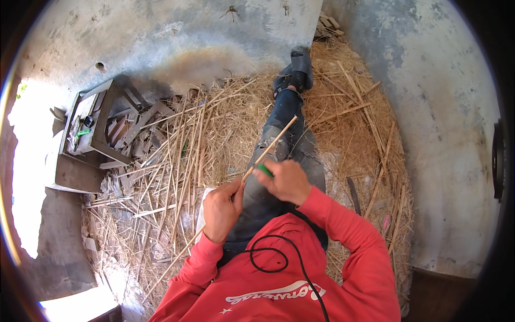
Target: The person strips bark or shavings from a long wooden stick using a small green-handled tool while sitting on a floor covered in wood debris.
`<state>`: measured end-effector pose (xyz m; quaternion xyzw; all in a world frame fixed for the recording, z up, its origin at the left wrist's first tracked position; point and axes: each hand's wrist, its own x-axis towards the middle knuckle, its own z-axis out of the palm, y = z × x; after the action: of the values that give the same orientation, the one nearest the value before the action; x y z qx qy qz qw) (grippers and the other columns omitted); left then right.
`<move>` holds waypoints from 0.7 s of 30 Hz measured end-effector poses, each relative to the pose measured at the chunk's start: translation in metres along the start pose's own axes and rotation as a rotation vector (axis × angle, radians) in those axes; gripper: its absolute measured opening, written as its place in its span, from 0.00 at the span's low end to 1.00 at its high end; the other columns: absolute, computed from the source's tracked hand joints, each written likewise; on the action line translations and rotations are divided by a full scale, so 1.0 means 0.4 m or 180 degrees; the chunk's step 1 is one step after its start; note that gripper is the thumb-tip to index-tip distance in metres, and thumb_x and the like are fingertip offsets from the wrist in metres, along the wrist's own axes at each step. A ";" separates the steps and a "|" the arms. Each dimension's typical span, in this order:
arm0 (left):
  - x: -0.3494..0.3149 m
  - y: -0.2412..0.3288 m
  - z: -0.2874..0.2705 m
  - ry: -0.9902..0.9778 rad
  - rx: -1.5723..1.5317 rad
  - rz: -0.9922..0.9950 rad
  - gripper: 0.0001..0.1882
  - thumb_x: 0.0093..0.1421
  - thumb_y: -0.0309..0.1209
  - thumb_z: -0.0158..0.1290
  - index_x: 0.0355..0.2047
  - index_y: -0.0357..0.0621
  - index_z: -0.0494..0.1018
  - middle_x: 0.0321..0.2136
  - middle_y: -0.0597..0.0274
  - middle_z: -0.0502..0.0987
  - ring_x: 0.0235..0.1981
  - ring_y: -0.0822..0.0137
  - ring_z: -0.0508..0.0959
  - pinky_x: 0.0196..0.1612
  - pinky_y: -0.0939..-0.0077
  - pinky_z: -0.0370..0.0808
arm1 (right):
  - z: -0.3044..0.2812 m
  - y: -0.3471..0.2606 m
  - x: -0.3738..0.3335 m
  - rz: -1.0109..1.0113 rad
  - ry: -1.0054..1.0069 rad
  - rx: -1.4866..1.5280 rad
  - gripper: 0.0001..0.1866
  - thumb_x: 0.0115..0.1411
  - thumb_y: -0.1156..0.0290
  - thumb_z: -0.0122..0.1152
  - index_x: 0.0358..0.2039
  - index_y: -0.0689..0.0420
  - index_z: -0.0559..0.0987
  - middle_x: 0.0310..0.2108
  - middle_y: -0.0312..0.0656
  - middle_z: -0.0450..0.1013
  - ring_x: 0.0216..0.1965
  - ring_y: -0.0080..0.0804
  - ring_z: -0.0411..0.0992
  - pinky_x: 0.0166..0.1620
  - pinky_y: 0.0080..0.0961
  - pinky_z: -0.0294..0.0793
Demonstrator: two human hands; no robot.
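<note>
Head view, looking down on a seated person in a red sweatshirt (279,284). The left hand (221,209) has its grip pressed together around the lower end of a thin pale stick (271,146); the thumb and forefinger pinch it just below the right hand. The right hand (288,181) has its grip curled shut on a small tool with a green handle (264,170). Only a sliver of green shows between the fingers, and the tool's working end is hidden, so its kind cannot be told. The tool touches the stick just above the left grip.

The stick runs up and to the right from both grips, over the person's outstretched leg in dark jeans (279,139), and ends free in the air. The foot, beyond the stick's tip, wears a dark sandal (298,70).

Straw (214,134) covers the floor on all sides of the grips, with long loose stalks (177,182) lying left of the left hand. Farther left stands a wooden frame (99,126) holding scrap pieces; its contents are too small to make out. A black cable (279,257) loops over the sweatshirt below the grips and is cut off by the lower edge.
</note>
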<state>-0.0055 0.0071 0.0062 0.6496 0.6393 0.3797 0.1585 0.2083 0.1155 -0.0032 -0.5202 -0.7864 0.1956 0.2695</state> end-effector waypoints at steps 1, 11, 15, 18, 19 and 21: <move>-0.008 -0.002 -0.003 -0.0014 0.0001 -0.0024 0.06 0.66 0.32 0.62 0.37 0.44 0.84 0.21 0.52 0.77 0.20 0.48 0.77 0.24 0.56 0.70 | -0.013 0.021 0.013 0.0091 0.0019 0.0094 0.29 0.69 0.38 0.55 0.29 0.54 0.82 0.18 0.57 0.75 0.24 0.62 0.78 0.31 0.54 0.77; -0.018 -0.011 -0.013 -0.0026 -0.0030 -0.0071 0.06 0.65 0.31 0.63 0.39 0.43 0.85 0.22 0.52 0.78 0.21 0.48 0.78 0.25 0.58 0.71 | -0.015 0.048 0.038 -0.0080 0.0281 0.0101 0.29 0.69 0.40 0.57 0.30 0.56 0.82 0.20 0.55 0.76 0.25 0.58 0.79 0.28 0.52 0.75; -0.002 -0.001 -0.007 -0.0058 -0.0070 -0.0119 0.06 0.65 0.31 0.63 0.38 0.43 0.85 0.22 0.51 0.79 0.22 0.48 0.79 0.26 0.57 0.72 | -0.044 0.062 0.050 -0.0055 0.0370 -0.0058 0.26 0.71 0.45 0.58 0.30 0.57 0.82 0.21 0.55 0.76 0.22 0.59 0.76 0.28 0.50 0.73; 0.002 -0.007 -0.005 0.0046 -0.0131 -0.0112 0.06 0.65 0.30 0.62 0.38 0.42 0.85 0.23 0.50 0.79 0.22 0.48 0.79 0.26 0.58 0.72 | 0.035 0.041 0.008 -0.0577 0.0643 0.0185 0.25 0.72 0.48 0.57 0.29 0.59 0.80 0.21 0.55 0.75 0.23 0.57 0.74 0.32 0.48 0.73; -0.007 -0.011 -0.011 0.0074 -0.0117 -0.0079 0.06 0.65 0.30 0.62 0.38 0.42 0.85 0.23 0.50 0.79 0.22 0.48 0.79 0.26 0.58 0.72 | 0.025 0.065 0.035 -0.0441 0.0909 0.0292 0.26 0.72 0.48 0.57 0.29 0.59 0.80 0.20 0.53 0.73 0.23 0.54 0.73 0.32 0.47 0.72; -0.027 -0.020 -0.030 -0.0001 -0.0076 -0.0123 0.07 0.66 0.30 0.62 0.39 0.41 0.85 0.22 0.50 0.79 0.21 0.48 0.79 0.25 0.59 0.72 | -0.037 0.182 0.111 0.0516 0.1276 0.0680 0.27 0.73 0.46 0.55 0.33 0.60 0.82 0.20 0.49 0.73 0.24 0.46 0.73 0.34 0.44 0.72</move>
<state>-0.0182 -0.0056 0.0055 0.6353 0.6470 0.3842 0.1737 0.2556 0.1846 -0.0248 -0.5787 -0.6477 0.1916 0.4571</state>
